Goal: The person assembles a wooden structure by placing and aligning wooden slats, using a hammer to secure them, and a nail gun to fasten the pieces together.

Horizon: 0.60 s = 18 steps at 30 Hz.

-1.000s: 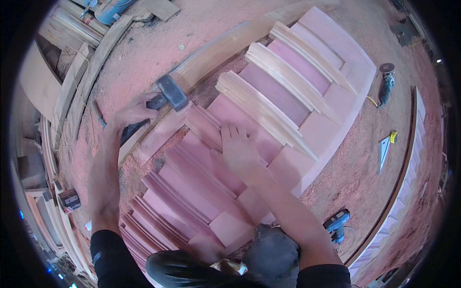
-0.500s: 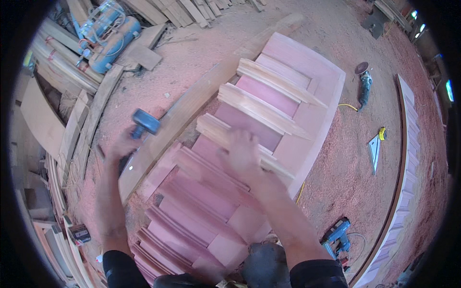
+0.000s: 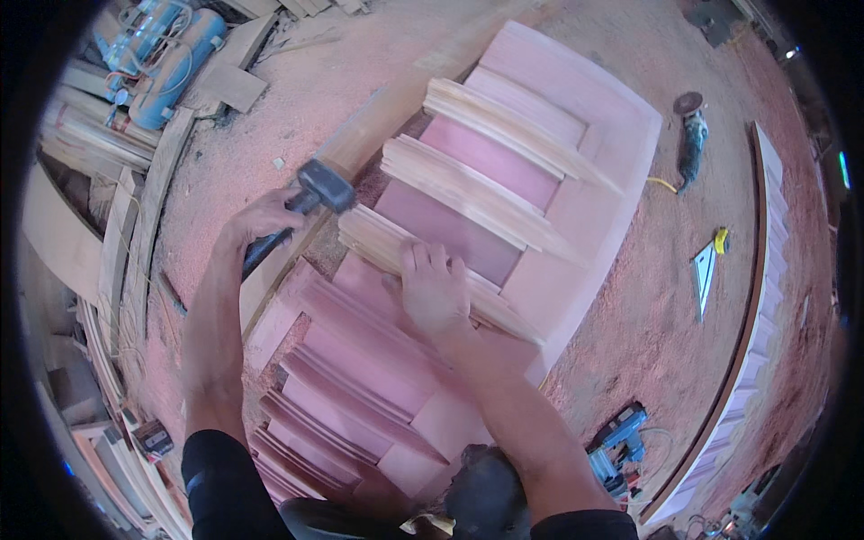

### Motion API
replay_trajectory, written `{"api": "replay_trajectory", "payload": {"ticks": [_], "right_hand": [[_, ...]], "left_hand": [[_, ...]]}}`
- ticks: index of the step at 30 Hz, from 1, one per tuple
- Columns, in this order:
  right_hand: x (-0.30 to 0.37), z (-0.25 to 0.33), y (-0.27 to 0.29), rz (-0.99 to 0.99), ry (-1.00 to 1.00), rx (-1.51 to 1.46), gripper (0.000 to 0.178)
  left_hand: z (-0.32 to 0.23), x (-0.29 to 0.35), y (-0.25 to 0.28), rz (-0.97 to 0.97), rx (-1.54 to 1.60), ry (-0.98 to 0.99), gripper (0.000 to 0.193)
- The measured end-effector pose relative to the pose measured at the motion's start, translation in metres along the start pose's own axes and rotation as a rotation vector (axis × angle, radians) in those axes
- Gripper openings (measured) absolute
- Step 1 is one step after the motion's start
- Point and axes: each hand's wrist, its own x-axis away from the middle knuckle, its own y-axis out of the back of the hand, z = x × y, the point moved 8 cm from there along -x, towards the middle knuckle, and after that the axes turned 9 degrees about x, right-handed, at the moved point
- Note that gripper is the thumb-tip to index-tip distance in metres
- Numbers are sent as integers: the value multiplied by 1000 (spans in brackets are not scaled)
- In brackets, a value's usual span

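Note:
My left hand (image 3: 264, 220) is closed round the handle of a black-headed mallet (image 3: 327, 184). The mallet's head is by the left end of a pale wooden moulding strip (image 3: 371, 241); whether they touch I cannot tell. My right hand (image 3: 434, 288) grips that strip near its middle, fingers bent over it and thumb on the near side. The strip lies across a pinkish panelled wooden door (image 3: 598, 180). Farther up the door, two similar groups of pale mouldings (image 3: 468, 193) lie across it. Nearer me, reddish mouldings (image 3: 360, 396) frame the other panels.
A long plank (image 3: 360, 135) lies along the door's left side. To the right are an angle grinder (image 3: 691, 148), a set square (image 3: 705, 274), a yellow tape measure (image 3: 721, 241) and a blue nail gun (image 3: 621, 436). A blue air compressor (image 3: 166, 72) stands far left, among boards.
My left hand has brought the mallet rightward and up to the strip's left end. My right hand stays on the strip, shifted slightly left in view. The whole view has tilted a little.

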Motion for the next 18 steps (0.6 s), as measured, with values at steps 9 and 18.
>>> {"api": "replay_trajectory", "payload": {"ticks": [9, 18], "right_hand": [[-3, -1, -6, 21, 3, -72, 67], [-83, -124, 29, 72, -143, 24, 77]], "left_hand": [[-11, 37, 1, -48, -124, -23, 50], [-37, 49, 97, -411, -109, -143, 43]]}}
